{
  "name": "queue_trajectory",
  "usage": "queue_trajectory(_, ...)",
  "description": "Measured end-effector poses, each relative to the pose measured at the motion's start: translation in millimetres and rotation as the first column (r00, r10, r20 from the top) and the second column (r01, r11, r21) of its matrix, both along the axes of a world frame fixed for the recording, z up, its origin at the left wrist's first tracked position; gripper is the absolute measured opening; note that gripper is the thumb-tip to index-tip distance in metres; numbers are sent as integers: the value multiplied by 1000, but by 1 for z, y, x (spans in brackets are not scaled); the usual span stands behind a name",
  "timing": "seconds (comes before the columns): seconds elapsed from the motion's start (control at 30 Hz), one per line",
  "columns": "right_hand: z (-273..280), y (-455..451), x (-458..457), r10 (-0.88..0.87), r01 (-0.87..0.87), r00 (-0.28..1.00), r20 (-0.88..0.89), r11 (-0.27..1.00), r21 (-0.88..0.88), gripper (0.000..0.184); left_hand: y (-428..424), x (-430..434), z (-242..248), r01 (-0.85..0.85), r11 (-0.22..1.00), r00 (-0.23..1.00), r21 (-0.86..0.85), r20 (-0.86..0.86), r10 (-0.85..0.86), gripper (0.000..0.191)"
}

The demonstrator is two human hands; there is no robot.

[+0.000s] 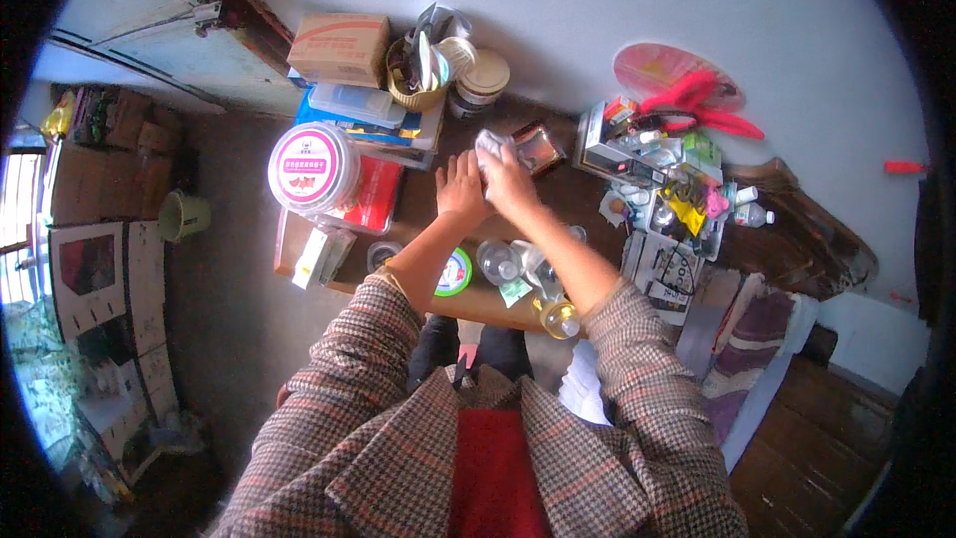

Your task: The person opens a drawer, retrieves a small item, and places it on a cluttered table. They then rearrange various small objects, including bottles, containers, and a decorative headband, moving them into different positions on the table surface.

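My right hand (pixel 508 183) holds a crumpled pale cloth (pixel 493 146) over the back part of the wooden tabletop (pixel 418 202). Close against it on the left is my left hand (pixel 461 187), its fingers extended and spread, with no object visible in it. A small framed item (pixel 538 148), perhaps a box or picture, lies just right of the cloth. Nearer to me are a round green-rimmed lid (pixel 454 273), clear plastic bottles (pixel 499 261) and a bottle of yellow liquid (pixel 559 316). What lies beneath both palms is hidden.
On the left stand a lidded plastic tub (pixel 312 168), a red packet (pixel 376 194) and a cardboard box (pixel 340 50). Beside a basket (pixel 418 97) is a white-lidded jar (pixel 482 82). Boxes, small bottles and a clear water bottle (pixel 753 215) crowd the right, near a pink fan (pixel 657 67).
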State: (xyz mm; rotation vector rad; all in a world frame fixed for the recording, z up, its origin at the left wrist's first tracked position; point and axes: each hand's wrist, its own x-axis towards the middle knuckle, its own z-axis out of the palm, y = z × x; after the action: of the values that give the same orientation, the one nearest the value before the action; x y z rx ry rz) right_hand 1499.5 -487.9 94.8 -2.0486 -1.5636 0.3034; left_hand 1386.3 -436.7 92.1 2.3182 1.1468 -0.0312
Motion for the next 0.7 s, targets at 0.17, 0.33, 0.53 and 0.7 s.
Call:
queue_trajectory(0.17,14,18,56,-309,252,824,-475,950,-182,26,3,-7,-1,-5,998,995,-64,103,11,114)
queue_trajectory(0.33,8,-21,13,173,-184,956,-236,982,-28,29,3,-10,-19,-28,999,954,-19,298,32,116)
queue_trajectory(0.53,30,-27,52,536,-532,844,14,841,-100,29,10,-12,-14,28,998,972,-51,233,-15,117)
queue_trajectory(0.7,27,-13,70,266,-267,964,-27,950,-164,22,8,-8,-14,21,999,982,-36,189,-14,118)
